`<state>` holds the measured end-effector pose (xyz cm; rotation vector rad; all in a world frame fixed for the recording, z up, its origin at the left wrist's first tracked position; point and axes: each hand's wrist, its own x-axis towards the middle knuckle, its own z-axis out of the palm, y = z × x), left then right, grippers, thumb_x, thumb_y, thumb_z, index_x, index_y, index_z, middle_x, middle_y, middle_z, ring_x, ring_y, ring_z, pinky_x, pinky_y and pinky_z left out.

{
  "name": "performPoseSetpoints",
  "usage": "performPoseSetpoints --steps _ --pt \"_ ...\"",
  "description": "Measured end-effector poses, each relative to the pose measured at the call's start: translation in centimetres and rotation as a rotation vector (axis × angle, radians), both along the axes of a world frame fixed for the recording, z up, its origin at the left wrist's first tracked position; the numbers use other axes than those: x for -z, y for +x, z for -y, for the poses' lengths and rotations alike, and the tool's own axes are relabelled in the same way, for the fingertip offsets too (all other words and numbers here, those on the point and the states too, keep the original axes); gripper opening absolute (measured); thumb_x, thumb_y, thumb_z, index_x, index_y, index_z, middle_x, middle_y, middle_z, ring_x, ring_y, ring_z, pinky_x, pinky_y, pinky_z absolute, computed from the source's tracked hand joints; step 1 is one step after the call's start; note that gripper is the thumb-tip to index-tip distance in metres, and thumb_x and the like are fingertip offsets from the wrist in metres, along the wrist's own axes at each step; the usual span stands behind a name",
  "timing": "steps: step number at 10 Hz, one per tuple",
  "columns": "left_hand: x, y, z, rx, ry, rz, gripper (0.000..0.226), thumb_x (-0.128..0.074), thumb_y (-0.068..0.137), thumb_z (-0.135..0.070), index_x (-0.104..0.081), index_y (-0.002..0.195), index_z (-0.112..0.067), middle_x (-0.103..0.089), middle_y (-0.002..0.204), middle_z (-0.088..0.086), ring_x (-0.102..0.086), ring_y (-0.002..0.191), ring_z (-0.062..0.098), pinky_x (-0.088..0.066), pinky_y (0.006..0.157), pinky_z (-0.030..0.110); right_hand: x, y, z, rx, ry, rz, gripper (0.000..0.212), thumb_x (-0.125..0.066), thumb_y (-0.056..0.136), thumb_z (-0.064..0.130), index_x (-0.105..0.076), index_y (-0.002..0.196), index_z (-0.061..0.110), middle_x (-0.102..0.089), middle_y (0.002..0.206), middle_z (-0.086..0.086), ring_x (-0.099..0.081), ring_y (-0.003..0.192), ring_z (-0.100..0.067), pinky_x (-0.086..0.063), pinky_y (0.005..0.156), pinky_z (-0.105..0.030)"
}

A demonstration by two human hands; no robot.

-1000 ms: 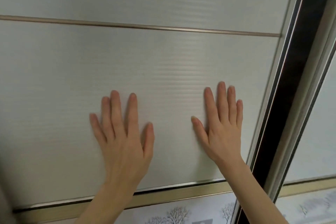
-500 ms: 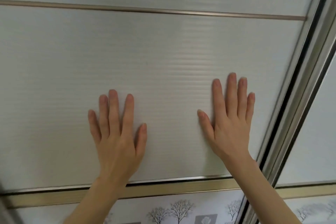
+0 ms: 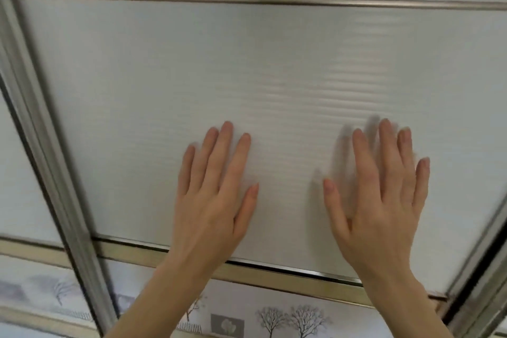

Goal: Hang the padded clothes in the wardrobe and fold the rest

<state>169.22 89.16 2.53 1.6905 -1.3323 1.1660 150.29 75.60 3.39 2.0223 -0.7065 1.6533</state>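
A sliding wardrobe door (image 3: 260, 68) with a frosted white ribbed panel fills the view. My left hand (image 3: 216, 197) lies flat on the panel with straight, slightly spread fingers. My right hand (image 3: 384, 200) is flat against the panel to the right of it, fingers straight and blurred by motion. Neither hand holds anything. No clothes are in view.
A metal frame post (image 3: 52, 151) runs down the door's left edge, with another frosted panel (image 3: 19, 173) beyond it. A gold rail (image 3: 274, 278) crosses under the hands, above a panel printed with trees (image 3: 290, 318). The dark gap at the right frame (image 3: 491, 274) is narrow.
The door has slid to the right under both flat hands. The dark gap at the right has narrowed to a sliver and the door's left frame post has come into view.
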Motion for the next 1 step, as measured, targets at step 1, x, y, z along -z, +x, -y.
performPoseSetpoints --steps 1 --pt "-0.25 -0.19 -2.44 -0.070 -0.025 -0.021 0.057 -0.041 0.110 -0.035 -0.037 0.160 -0.008 -0.033 0.168 0.013 -0.025 0.159 0.030 -0.023 0.127 0.058 0.16 2.31 -2.50 -0.160 -0.002 -0.025 0.063 -0.054 0.105 0.038 -0.037 0.158 0.009 -0.032 0.166 -0.012 -0.027 0.156 -0.032 -0.018 0.126 -0.054"
